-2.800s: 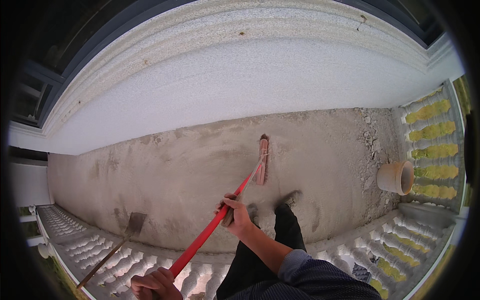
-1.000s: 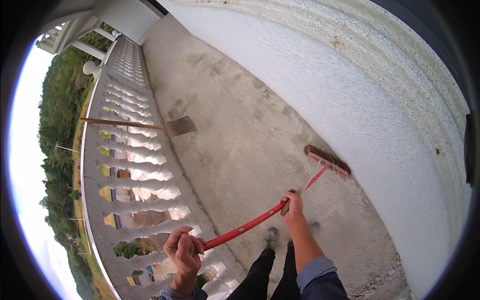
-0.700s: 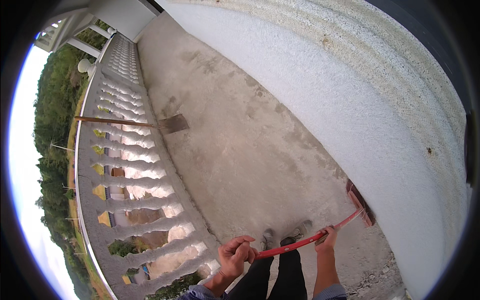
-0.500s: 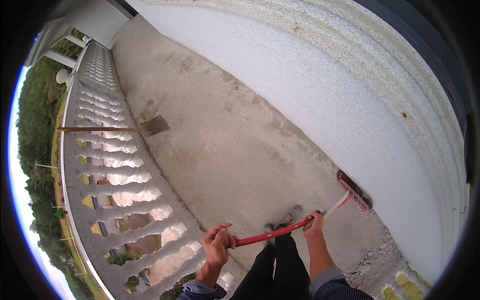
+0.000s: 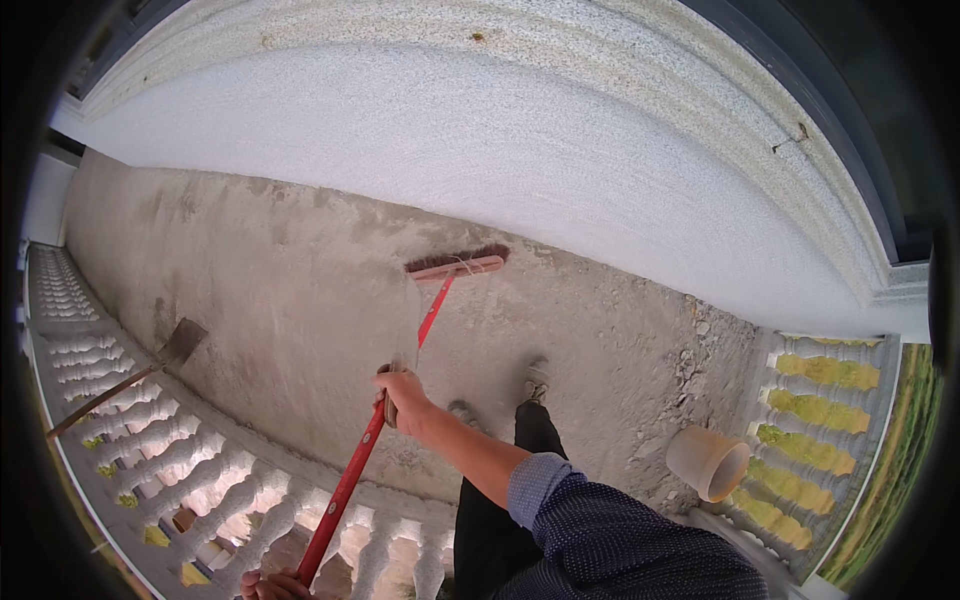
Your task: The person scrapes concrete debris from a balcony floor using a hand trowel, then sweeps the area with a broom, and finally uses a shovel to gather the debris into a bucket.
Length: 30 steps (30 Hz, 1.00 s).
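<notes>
My right hand (image 5: pixel 402 396) is closed around the middle of a red broom handle (image 5: pixel 345 490). The same hand also grips a brown-handled tool with a long, thin, pale blade (image 5: pixel 414 320) lying along the pole; its exact kind is unclear. At the lower edge, partly cut off, my left hand (image 5: pixel 275 586) is wrapped around the upper end of the pole. The pinkish broom head (image 5: pixel 470 267) with dark bristles rests on the dusty concrete floor (image 5: pixel 300 330), a little out from the foot of the white wall.
A shovel (image 5: pixel 183 343) leans on the white balustrade (image 5: pixel 235 500) at left, its blade on the floor. Broken rubble (image 5: pixel 690 372) lies along the right end. A pale bucket (image 5: pixel 700 460) tilts beside the right-hand railing (image 5: pixel 815 430). My shoes (image 5: pixel 537 380) stand behind the broom head.
My view has turned right, bringing the bucket and right railing in. The broom head has come away from the wall's foot. My left hand has dropped to the lower edge, still on the pole.
</notes>
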Motion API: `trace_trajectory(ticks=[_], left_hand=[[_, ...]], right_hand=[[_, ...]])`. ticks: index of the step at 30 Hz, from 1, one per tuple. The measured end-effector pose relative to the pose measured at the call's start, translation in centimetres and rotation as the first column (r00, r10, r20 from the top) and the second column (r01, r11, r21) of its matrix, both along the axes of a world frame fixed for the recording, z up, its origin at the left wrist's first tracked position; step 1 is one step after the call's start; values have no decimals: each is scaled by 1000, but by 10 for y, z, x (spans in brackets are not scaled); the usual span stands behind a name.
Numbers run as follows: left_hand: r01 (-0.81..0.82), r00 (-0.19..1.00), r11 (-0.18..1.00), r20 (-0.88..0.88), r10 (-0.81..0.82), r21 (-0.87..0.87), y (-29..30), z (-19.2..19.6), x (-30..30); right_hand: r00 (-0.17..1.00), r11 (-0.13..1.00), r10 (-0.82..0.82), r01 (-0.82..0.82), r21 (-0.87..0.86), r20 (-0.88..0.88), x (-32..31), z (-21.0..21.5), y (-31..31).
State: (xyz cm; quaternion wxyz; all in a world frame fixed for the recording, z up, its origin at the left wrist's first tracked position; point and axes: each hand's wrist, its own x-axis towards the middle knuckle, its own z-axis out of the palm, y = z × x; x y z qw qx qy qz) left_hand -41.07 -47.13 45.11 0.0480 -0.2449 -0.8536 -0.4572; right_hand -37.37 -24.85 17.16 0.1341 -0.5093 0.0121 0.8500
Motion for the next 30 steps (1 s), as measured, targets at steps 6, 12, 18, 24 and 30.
trace_trajectory(ticks=[6,12,18,24,30], left_hand=[[184,957,983,225,-184,20,93,-1,85],[535,802,845,322,-503,-14,158,4,141],[539,688,811,439,-579,226,199,14,181],[411,698,845,479,-533,341,191,0,185],[119,866,978,464,-188,173,169,-8,163]], right_hand=[[973,977,212,-209,38,-89,3,-39,62],[994,992,-108,106,-75,-26,165,-58,76],[922,911,-366,382,-154,126,301,-33,59],[860,858,-467,497,-131,207,338,-13,56],[853,882,-414,462,-92,318,328,28,59]])
